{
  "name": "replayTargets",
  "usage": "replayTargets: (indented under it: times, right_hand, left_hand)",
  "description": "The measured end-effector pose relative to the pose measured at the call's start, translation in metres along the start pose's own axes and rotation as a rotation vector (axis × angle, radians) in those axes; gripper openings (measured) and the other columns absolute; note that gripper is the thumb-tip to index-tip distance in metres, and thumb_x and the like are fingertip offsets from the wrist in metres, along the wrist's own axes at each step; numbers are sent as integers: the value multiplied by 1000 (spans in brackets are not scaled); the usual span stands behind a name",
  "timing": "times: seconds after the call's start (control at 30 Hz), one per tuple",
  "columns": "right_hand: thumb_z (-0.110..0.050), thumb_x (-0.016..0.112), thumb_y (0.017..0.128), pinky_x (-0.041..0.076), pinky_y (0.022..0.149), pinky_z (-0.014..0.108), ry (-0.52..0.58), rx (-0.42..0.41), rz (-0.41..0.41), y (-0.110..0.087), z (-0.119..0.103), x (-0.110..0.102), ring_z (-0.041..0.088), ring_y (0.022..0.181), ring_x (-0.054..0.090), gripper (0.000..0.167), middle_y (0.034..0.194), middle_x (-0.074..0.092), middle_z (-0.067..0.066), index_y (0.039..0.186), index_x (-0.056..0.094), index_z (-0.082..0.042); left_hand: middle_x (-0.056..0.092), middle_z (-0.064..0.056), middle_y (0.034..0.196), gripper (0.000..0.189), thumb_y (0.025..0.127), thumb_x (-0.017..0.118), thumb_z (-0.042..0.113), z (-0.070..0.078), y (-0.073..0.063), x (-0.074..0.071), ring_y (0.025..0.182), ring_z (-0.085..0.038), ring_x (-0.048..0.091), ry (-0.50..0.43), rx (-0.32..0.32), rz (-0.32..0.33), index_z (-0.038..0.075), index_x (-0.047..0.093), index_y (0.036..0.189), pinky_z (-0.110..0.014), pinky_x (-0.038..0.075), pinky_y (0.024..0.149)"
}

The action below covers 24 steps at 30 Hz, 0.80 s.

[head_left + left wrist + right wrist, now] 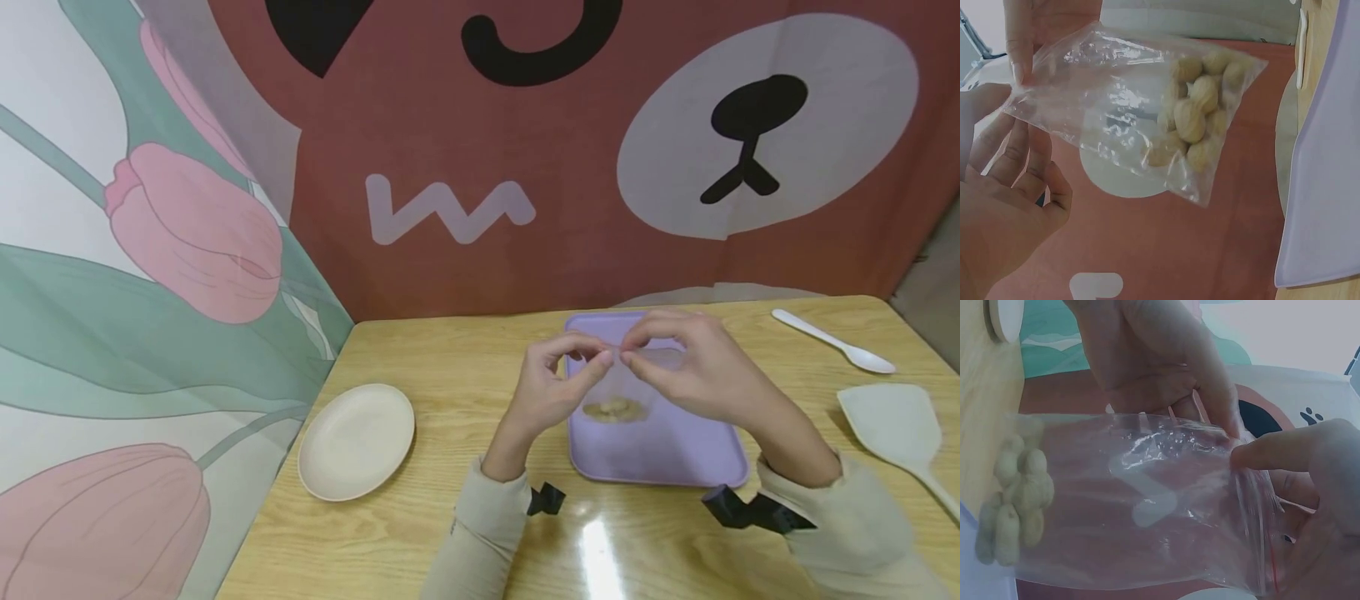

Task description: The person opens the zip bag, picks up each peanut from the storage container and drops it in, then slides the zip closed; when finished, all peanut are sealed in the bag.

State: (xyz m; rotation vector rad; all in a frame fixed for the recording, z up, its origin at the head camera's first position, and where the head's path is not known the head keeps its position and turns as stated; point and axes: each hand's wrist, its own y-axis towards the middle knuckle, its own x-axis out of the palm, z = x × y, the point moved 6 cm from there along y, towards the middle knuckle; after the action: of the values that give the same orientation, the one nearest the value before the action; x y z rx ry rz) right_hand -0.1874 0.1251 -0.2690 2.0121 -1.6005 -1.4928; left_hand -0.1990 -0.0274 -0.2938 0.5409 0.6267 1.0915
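A clear plastic zip bag (637, 385) hangs over the purple tray (660, 458) in the head view. Unshelled peanuts (1190, 119) lie gathered at its lower end, several of them. My left hand (551, 375) pinches the bag's top edge between thumb and fingers. Close beside it, my right hand (693, 362) pinches the same edge, the fingertips of both hands nearly meeting. A red zip line (1272, 550) runs along the mouth in the right wrist view. Part of the mouth is hidden behind fingers.
A cream plate (356, 442) sits on the wooden table (465, 400) at left. Over on the right lie a white spoon (832, 340) and a white spatula (892, 421). Printed cloth (450, 275) hangs behind the table and along its left side.
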Motion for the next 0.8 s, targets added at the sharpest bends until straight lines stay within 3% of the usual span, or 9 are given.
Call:
replayTargets:
  times: [0.13, 0.3, 0.43, 0.57, 0.8]
  right_hand:
    - [8, 77, 78, 47, 76, 18, -2, -35, -2, 1, -3, 0, 8, 81, 63, 26, 84, 67, -13, 84, 73, -17]
    - [6, 78, 78, 47, 77, 20, 14, 8, -3, -2, 0, -2, 7, 81, 61, 26, 85, 67, -13, 85, 73, -18]
    - [9, 77, 78, 46, 78, 20, 36, -2, 9, -4, 1, -4, 8, 82, 60, 28, 85, 66, -12, 84, 72, -18]
    - [10, 76, 78, 46, 77, 19, 53, -26, 16, -4, 2, -4, 9, 81, 59, 28, 84, 66, -10, 85, 72, -17]
    - [11, 76, 77, 47, 75, 17, 61, 9, 26, -10, 7, -8, 6, 83, 60, 32, 87, 66, -12, 86, 72, -19]
  left_hand:
    - [68, -26, 85, 7, 87, 63, -15, 3, 0, -1, 78, -11, 56, -18, 23, -5, -15, 69, 91, -33, 49, 75]
    - [66, -27, 83, 6, 87, 63, -16, 2, 0, -4, 78, -13, 56, -25, 39, 31, -16, 68, 89, -33, 47, 74]
    - [66, -26, 82, 6, 86, 63, -17, -8, -2, -5, 79, -15, 56, -27, 46, 54, -15, 68, 88, -40, 47, 74]
    - [67, -24, 83, 7, 86, 65, -17, -22, -4, -5, 79, -16, 57, -30, 53, 55, -13, 70, 90, -35, 47, 76]
    - [67, -22, 83, 6, 88, 65, -12, -27, -6, -8, 81, -17, 57, -56, 46, 85, -11, 71, 90, -33, 46, 77]
